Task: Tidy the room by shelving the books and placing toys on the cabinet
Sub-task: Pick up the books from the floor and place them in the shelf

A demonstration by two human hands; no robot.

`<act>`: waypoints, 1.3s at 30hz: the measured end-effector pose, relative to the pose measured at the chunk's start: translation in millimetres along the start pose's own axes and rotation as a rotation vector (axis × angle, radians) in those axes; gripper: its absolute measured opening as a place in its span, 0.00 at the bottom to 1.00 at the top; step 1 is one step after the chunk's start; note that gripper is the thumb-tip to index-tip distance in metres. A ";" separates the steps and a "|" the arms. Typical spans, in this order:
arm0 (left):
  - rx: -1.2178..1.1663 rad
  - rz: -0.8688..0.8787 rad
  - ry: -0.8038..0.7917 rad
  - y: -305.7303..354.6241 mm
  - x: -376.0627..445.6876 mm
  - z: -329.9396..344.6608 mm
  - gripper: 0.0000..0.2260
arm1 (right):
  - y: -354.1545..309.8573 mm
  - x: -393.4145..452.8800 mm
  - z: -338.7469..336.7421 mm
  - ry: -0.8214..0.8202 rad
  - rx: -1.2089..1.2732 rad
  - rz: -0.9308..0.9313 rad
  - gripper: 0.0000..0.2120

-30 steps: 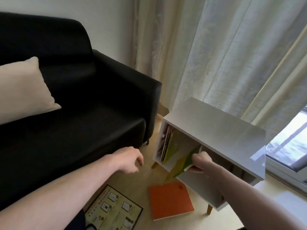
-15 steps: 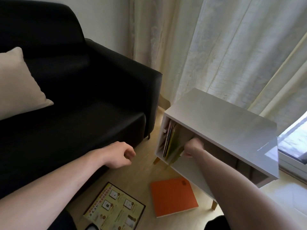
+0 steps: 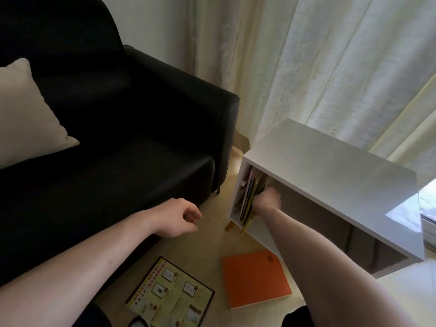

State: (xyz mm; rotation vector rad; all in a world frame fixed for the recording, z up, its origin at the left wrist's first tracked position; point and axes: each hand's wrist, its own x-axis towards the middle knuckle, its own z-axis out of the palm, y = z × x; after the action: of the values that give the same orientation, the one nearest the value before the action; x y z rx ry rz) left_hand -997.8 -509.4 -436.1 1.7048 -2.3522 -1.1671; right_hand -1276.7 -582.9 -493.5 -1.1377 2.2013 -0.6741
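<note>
While the right hand (image 3: 267, 201) presses shelved books (image 3: 250, 199), grip unclear, the left hand (image 3: 178, 218) hangs loosely curled; print illegible

The left hand (image 3: 175, 217) hangs in the air with its forearm stretched forward, fingers loosely curled and holding nothing. The right hand (image 3: 267, 202) is extended farther on a straight arm, blurred, its fingers unclear.

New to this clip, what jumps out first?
The orange book lying flat on the floor, with a green-and-yellow book left of it. Above them, the right hand reaches into the white cabinet beside upright books; the left hand hangs idle by the black sofa.
</note>
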 end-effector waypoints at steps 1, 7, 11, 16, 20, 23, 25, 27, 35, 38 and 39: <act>-0.004 0.001 -0.001 -1.0 -0.6 -0.8 0.18 | -0.9 1.9 1.1 0.025 -0.017 -0.019 0.02; -0.009 -0.004 0.006 -4.7 -2.0 -2.7 0.19 | -4.6 0.9 9.1 0.005 -0.072 -0.064 0.03; -0.003 -0.002 0.015 -1.8 -3.0 -1.6 0.19 | -1.4 4.3 9.1 -0.004 -0.123 -0.075 0.01; -0.001 -0.014 0.008 -2.1 -6.0 -1.9 0.19 | 4.8 10.4 8.1 -0.074 -0.166 -0.086 0.05; -0.026 -0.023 0.007 -5.2 -6.4 -0.7 0.19 | 14.7 16.9 -0.2 -0.140 -0.242 -0.062 0.05; -0.024 -0.041 -0.016 -6.0 -0.7 0.2 0.19 | 25.4 23.8 -5.8 -0.188 -0.321 -0.025 0.12; -0.023 -0.047 -0.020 -2.7 3.4 1.1 0.19 | 32.5 28.0 -6.9 -0.175 -0.303 -0.013 0.12; -0.030 -0.031 -0.015 4.7 11.3 4.6 0.19 | 40.4 34.6 -4.3 -0.139 -0.234 0.004 0.12; -0.093 0.036 -0.019 33.8 36.5 20.2 0.18 | 105.3 71.5 28.8 -0.135 -0.296 0.053 0.10; -0.111 0.030 -0.013 28.8 45.6 19.7 0.18 | 112.2 88.1 38.4 -0.143 -0.312 0.014 0.10; -0.111 0.026 0.003 27.4 43.6 18.0 0.17 | 112.8 92.3 39.5 -0.135 -0.330 0.001 0.11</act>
State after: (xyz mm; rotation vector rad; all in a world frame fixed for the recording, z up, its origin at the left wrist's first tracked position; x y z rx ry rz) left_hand -1045.3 -531.8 -450.9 1.6348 -2.2547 -1.2644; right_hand -1356.8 -609.6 -618.6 -1.3011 2.2478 -0.2275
